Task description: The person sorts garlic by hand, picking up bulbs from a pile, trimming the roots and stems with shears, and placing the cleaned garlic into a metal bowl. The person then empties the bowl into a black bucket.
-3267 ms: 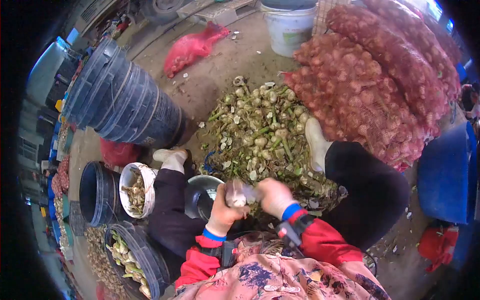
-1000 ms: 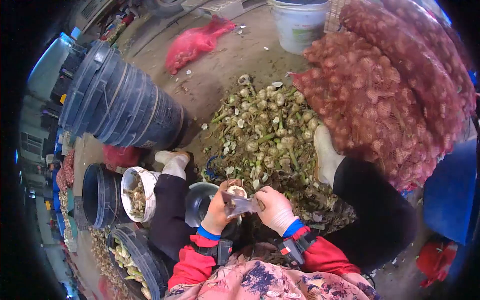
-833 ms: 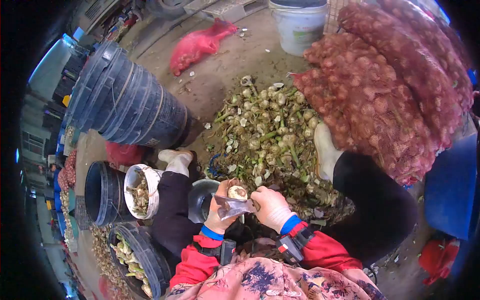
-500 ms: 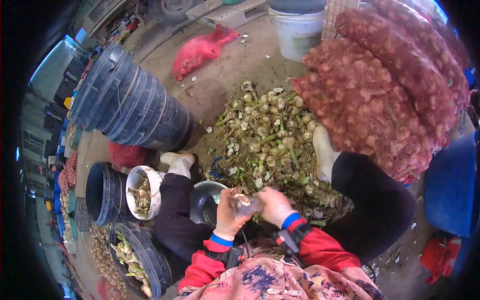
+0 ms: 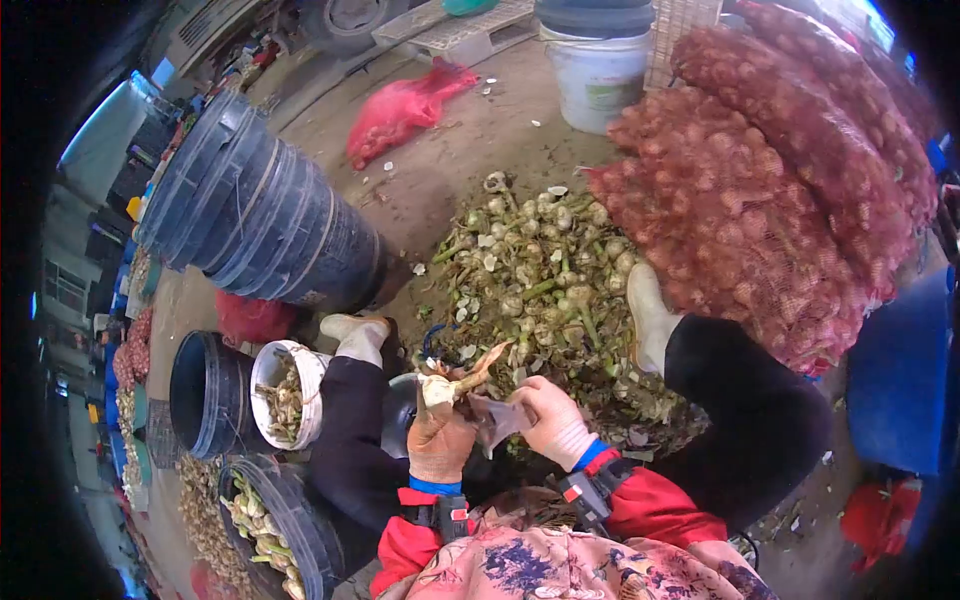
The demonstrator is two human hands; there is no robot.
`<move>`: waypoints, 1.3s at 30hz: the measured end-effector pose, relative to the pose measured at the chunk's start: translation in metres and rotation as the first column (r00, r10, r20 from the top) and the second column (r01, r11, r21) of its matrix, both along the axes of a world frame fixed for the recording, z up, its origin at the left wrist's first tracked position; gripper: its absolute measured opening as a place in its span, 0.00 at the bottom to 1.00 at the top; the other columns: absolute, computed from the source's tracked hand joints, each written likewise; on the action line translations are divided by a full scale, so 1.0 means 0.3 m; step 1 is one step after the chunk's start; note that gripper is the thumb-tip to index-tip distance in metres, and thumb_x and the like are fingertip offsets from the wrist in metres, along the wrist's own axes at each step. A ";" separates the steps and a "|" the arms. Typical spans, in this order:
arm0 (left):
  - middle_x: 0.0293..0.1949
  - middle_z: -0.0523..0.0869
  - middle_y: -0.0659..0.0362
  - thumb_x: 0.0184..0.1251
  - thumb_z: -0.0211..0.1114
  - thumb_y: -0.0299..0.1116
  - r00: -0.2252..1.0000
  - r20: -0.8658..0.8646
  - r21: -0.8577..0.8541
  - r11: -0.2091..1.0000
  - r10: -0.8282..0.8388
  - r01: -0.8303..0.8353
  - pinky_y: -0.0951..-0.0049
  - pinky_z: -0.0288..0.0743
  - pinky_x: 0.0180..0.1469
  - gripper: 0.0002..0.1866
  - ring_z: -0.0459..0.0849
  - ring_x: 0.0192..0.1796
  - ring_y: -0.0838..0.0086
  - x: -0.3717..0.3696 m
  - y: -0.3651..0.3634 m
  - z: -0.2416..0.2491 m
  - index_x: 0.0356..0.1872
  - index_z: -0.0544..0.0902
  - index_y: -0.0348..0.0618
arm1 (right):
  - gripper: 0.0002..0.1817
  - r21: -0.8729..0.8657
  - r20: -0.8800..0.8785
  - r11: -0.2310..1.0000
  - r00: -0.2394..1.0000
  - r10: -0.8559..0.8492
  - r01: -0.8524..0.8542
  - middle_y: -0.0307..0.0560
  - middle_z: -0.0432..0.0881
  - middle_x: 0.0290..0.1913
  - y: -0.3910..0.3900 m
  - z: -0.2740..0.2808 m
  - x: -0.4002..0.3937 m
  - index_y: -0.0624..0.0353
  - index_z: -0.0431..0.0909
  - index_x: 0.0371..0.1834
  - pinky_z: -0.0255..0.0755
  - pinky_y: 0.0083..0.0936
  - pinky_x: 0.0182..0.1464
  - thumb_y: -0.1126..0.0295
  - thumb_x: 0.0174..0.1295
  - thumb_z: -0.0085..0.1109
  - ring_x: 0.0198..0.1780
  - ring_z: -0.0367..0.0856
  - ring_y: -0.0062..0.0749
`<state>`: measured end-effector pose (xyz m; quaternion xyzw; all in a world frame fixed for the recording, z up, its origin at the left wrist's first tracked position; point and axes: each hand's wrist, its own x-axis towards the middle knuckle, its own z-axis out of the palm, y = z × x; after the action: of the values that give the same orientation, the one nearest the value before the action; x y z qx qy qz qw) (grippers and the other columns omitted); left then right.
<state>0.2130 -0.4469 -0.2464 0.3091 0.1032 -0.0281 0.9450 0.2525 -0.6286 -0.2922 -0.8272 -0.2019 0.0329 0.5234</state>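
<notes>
In my gloved left hand (image 5: 440, 443) is a garlic bulb (image 5: 438, 391), gripped with its pale cut base turned up and its dry stalk pointing up to the right. My right hand (image 5: 556, 420) is closed on the near end of a flat greyish blade (image 5: 496, 423), which lies just right of the bulb and below the stalk. The handle is hidden inside the fingers. Beyond both hands, a heap of garlic bulbs with stalks (image 5: 545, 270) covers the floor between my boots. A metal basin (image 5: 398, 412) is partly hidden behind my left hand.
Left of my leg stand a white bucket (image 5: 316, 395) of trimmings, a black bucket (image 5: 203, 390) and a black tub (image 5: 310, 525) holding garlic. Stacked black tubs (image 5: 270, 205) lean behind them. Red mesh sacks (image 5: 740, 220) rise at right, above a blue tub (image 5: 900, 370).
My left hand has turned upright and shifted left, bringing the bulb and stalk into clear view. My right hand has moved slightly right, and the blade is now apart from the bulb.
</notes>
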 end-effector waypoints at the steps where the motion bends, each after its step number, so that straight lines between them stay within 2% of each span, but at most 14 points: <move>1: 0.56 0.78 0.56 0.62 0.69 0.32 0.999 -0.009 -0.065 0.997 0.040 -0.040 0.61 0.75 0.57 0.26 0.79 0.54 0.61 0.008 -0.011 -0.014 0.61 0.72 0.45 | 0.12 0.015 -0.008 1.000 1.000 0.018 -0.018 0.51 0.78 0.43 0.003 0.007 0.001 0.57 0.79 0.38 0.75 0.38 0.48 0.74 0.48 0.64 0.47 0.79 0.52; 6: 0.55 0.82 0.51 0.61 0.67 0.39 0.995 -0.072 0.015 0.997 0.073 -0.073 0.60 0.75 0.58 0.28 0.81 0.56 0.59 0.003 -0.041 -0.120 0.61 0.73 0.39 | 0.15 0.029 -0.046 0.999 0.999 0.028 -0.027 0.52 0.78 0.45 0.001 0.013 0.021 0.59 0.79 0.40 0.74 0.36 0.48 0.77 0.46 0.65 0.47 0.79 0.52; 8: 0.46 0.82 0.60 0.60 0.70 0.35 0.999 0.024 -0.251 0.967 -0.033 0.038 0.59 0.75 0.55 0.24 0.81 0.51 0.66 0.026 -0.103 -0.060 0.56 0.75 0.44 | 0.17 0.192 -0.140 0.980 0.990 -0.031 0.058 0.53 0.81 0.50 0.008 -0.094 0.020 0.58 0.80 0.48 0.74 0.37 0.53 0.74 0.52 0.60 0.53 0.79 0.50; 9: 0.46 0.83 0.57 0.59 0.71 0.35 0.995 0.006 -0.320 0.942 -0.101 0.097 0.59 0.76 0.53 0.23 0.81 0.48 0.66 0.040 -0.084 -0.047 0.55 0.75 0.43 | 0.19 -0.108 -0.359 0.993 0.930 -0.083 0.047 0.55 0.82 0.52 -0.032 -0.169 0.035 0.57 0.80 0.52 0.73 0.36 0.55 0.73 0.54 0.58 0.54 0.80 0.50; 10: 0.46 0.83 0.57 0.59 0.71 0.35 0.994 0.012 -0.316 0.943 -0.105 0.103 0.59 0.76 0.53 0.23 0.81 0.48 0.66 0.051 -0.087 -0.028 0.55 0.75 0.43 | 0.18 0.006 -0.652 0.996 0.755 -0.061 0.086 0.55 0.84 0.48 -0.073 -0.329 0.028 0.58 0.80 0.50 0.74 0.37 0.54 0.71 0.54 0.57 0.51 0.82 0.51; 14: 0.43 0.84 0.53 0.56 0.73 0.35 0.970 -0.244 0.008 1.000 0.014 -0.012 0.66 0.79 0.47 0.27 0.83 0.46 0.64 0.043 -0.002 -0.133 0.56 0.75 0.39 | 0.18 -0.174 -0.688 0.961 0.671 -0.275 0.216 0.56 0.85 0.43 -0.117 -0.290 0.049 0.60 0.81 0.47 0.75 0.35 0.51 0.68 0.52 0.60 0.47 0.83 0.48; 16: 0.46 0.84 0.52 0.49 0.78 0.39 0.943 -0.331 0.779 0.558 -0.021 0.286 0.64 0.76 0.54 0.37 0.83 0.50 0.64 -0.021 0.157 -0.323 0.60 0.73 0.37 | 0.18 -0.125 -0.711 0.952 0.644 -0.282 0.278 0.55 0.86 0.43 -0.105 -0.332 0.075 0.60 0.81 0.46 0.75 0.34 0.51 0.68 0.51 0.61 0.46 0.84 0.46; 19: 0.53 0.82 0.45 0.42 0.79 0.45 0.728 -0.622 0.688 -0.242 0.287 0.684 0.60 0.74 0.58 0.46 0.82 0.53 0.56 -0.011 0.254 -0.423 0.65 0.69 0.38 | 0.17 0.059 -0.749 0.863 0.594 -0.294 0.502 0.46 0.86 0.39 -0.077 -0.397 0.054 0.59 0.82 0.43 0.75 0.32 0.49 0.67 0.48 0.65 0.43 0.83 0.37; 22: 0.56 0.81 0.43 0.45 0.77 0.44 0.841 -0.446 0.659 -0.523 0.306 0.540 0.59 0.74 0.58 0.42 0.81 0.55 0.54 0.151 0.135 -0.289 0.64 0.72 0.42 | 0.13 0.100 -0.765 0.809 0.565 -0.310 0.579 0.35 0.82 0.33 -0.057 -0.415 0.061 0.58 0.79 0.36 0.73 0.23 0.42 0.80 0.46 0.68 0.35 0.78 0.23; 26: 0.51 0.85 0.51 0.54 0.70 0.39 0.960 -0.238 0.970 0.082 0.145 0.228 0.64 0.75 0.56 0.27 0.84 0.52 0.58 0.471 -0.008 -0.415 0.57 0.80 0.46 | 0.10 0.176 -0.815 0.779 0.533 -0.228 0.602 0.34 0.80 0.31 -0.082 -0.282 0.093 0.58 0.79 0.35 0.71 0.22 0.39 0.80 0.49 0.67 0.33 0.76 0.22; 27: 0.49 0.84 0.50 0.51 0.71 0.37 0.981 -0.172 0.917 -0.351 0.085 0.191 0.60 0.75 0.55 0.29 0.82 0.51 0.55 0.558 -0.070 -0.416 0.58 0.79 0.49 | 0.10 0.201 -0.719 0.793 0.637 -0.280 0.575 0.34 0.79 0.31 -0.082 -0.295 0.093 0.58 0.79 0.35 0.70 0.21 0.38 0.80 0.50 0.66 0.33 0.75 0.20; 30: 0.46 0.81 0.46 0.42 0.75 0.36 0.979 -0.053 0.734 -0.672 -0.199 -0.097 0.53 0.76 0.49 0.29 0.81 0.49 0.49 0.762 -0.215 -0.455 0.52 0.80 0.51 | 0.09 0.230 -0.844 0.700 0.497 -0.203 0.676 0.36 0.83 0.35 -0.096 -0.213 0.131 0.59 0.82 0.36 0.72 0.25 0.42 0.76 0.50 0.65 0.38 0.78 0.24; 35: 0.38 0.85 0.50 0.45 0.72 0.42 0.832 -0.438 0.710 -0.698 -0.340 0.089 0.52 0.78 0.45 0.20 0.85 0.42 0.51 0.859 -0.261 -0.515 0.41 0.84 0.48 | 0.08 0.190 -0.771 0.746 0.567 -0.289 0.638 0.39 0.83 0.36 -0.096 -0.235 0.133 0.58 0.83 0.37 0.72 0.26 0.45 0.74 0.53 0.64 0.40 0.78 0.25; 39: 0.39 0.86 0.48 0.45 0.72 0.36 0.970 -0.218 0.881 -0.450 -0.111 0.146 0.56 0.78 0.47 0.18 0.85 0.44 0.51 0.707 -0.156 -0.407 0.41 0.84 0.45 | 0.14 0.222 -0.800 0.698 0.536 -0.269 0.681 0.34 0.83 0.40 -0.071 -0.240 0.121 0.56 0.82 0.48 0.72 0.24 0.49 0.72 0.57 0.65 0.42 0.78 0.22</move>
<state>0.4253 -0.4936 -0.3684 0.9707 0.0497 -0.0472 0.2304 0.2887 -0.6499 -0.3642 -0.5971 0.2612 0.1465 0.7442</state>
